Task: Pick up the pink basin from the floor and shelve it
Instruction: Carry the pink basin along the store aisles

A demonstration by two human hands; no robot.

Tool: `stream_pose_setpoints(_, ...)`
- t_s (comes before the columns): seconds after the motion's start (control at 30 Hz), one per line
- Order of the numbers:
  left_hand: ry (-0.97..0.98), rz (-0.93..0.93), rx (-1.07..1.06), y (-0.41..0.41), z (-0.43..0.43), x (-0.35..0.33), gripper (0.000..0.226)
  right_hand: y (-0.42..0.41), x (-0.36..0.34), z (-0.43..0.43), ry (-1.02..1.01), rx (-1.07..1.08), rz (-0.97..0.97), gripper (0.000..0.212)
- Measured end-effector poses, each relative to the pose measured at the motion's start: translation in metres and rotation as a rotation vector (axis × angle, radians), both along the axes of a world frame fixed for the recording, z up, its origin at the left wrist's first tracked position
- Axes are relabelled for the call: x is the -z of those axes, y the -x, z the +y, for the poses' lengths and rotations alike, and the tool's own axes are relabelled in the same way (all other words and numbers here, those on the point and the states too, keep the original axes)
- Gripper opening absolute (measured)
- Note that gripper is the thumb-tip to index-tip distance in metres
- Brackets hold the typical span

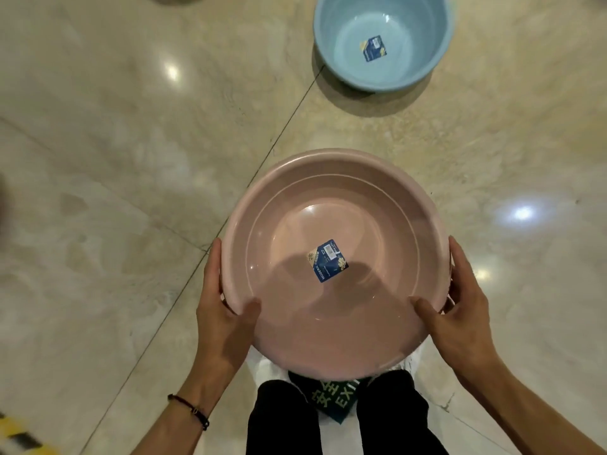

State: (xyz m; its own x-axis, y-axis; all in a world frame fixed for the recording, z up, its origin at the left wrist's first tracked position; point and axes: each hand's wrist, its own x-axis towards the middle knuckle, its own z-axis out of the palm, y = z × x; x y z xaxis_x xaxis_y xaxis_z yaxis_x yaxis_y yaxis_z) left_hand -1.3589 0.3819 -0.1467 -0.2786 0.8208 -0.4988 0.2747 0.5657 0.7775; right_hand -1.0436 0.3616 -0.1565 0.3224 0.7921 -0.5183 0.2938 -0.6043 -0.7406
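Observation:
The pink basin [331,224] is round and shallow, with a blue label stuck inside its bottom. It sits low in the middle of the head view, above my legs. My left hand [223,307] grips its left rim, thumb hooked inside and fingers along the outer wall. My right hand [460,307] grips the right rim the same way, thumb inside. Whether the basin is off the floor or resting on it, I cannot tell. No shelf is in view.
A light blue basin [423,60] with the same blue label stands on the polished beige tile floor [131,159] at the upper right. A green exit sign on the floor [338,395] shows between my dark trouser legs. Yellow-black tape marks the bottom left corner.

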Motion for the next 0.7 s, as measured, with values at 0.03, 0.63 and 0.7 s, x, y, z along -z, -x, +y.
stream_pose_setpoints(0.03, -0.016, -0.011, -0.002, 0.001, 0.003, -0.023, 0.107, 0.0, -0.022, 0.005, -0.012, 0.004, 0.005, 0.107)
stream_pose_setpoints(0.63, -0.084, -0.19, -0.077, -0.01, 0.023, -0.45, 0.108, -0.001, -0.467, 0.035, -0.188, 0.205, 0.101, 0.087)
stream_pose_setpoints(0.7, -0.109, -0.204, -0.112, -0.02, 0.019, -0.483, 0.108, -0.008, -0.5, 0.036, -0.256, 0.225, 0.131, 0.084)
